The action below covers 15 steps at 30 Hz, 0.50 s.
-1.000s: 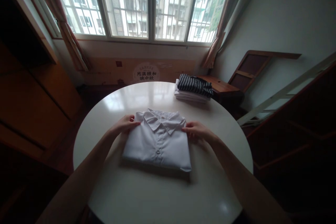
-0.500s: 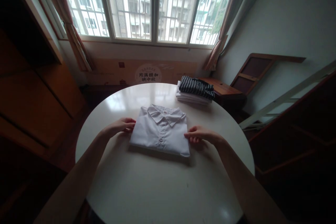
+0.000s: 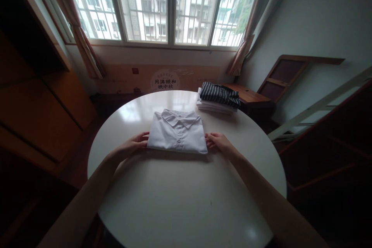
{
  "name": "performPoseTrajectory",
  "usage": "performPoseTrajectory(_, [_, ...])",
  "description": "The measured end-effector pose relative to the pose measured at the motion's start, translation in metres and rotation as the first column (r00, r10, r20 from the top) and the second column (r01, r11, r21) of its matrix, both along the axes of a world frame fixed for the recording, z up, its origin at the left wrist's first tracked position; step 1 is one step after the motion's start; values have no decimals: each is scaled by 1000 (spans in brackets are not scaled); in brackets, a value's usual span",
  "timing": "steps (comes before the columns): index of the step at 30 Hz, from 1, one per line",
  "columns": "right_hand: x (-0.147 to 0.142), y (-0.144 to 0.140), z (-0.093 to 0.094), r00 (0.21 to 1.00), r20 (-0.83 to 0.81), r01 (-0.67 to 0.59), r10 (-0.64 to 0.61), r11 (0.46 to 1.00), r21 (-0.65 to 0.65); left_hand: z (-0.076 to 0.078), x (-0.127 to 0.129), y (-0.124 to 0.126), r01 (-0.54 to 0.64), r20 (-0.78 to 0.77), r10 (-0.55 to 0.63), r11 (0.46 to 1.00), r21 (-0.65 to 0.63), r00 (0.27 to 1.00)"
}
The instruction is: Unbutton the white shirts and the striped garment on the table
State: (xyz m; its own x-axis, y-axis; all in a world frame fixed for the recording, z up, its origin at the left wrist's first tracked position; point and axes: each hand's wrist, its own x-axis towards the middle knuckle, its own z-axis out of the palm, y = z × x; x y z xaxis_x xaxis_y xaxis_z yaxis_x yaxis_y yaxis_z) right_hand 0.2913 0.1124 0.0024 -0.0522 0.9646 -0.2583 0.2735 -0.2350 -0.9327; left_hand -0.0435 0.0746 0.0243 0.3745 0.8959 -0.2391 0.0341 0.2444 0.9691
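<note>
Folded white collared cotton shirt [image 3: 176,135] lay mid round white tabletop [image 3: 180,197]. Left hand [image 3: 134,145] and right hand [image 3: 217,142] flanked it, fingers loosely open at its side edges. Looked light, limp, slippery on gloss; best lifted from underneath at both sides.

A single head-worn view looks forward and down from above the near table [image 3: 174,201] edge, at arm's length behind the left hand [image 3: 132,147] and right hand [image 3: 219,143], facing the window [image 3: 171,6] beyond them.
</note>
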Motion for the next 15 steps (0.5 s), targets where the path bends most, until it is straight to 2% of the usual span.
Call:
performPoseTrajectory(4, [7, -2, 5, 991, 88, -94, 99, 993, -66, -10, -3, 6, -23, -26, 22, 1000, -6, 999])
performPoseTrajectory(9, [4, -5, 8, 981, 182, 53, -61, 997, 51, -28, -4, 16, -91, -152, 101, 993, 72, 983])
performPoseTrajectory(12, [3, -6, 7, 983, 182, -35, 28, 999, 33, -30, 1, 16, -113, -183, 141, 982, 153, 973])
performPoseTrajectory(15, [6, -6, 7, 979, 176, -110, 104, 994, 26, -25, 6, 14, -142, -171, 172, 974, 176, 970])
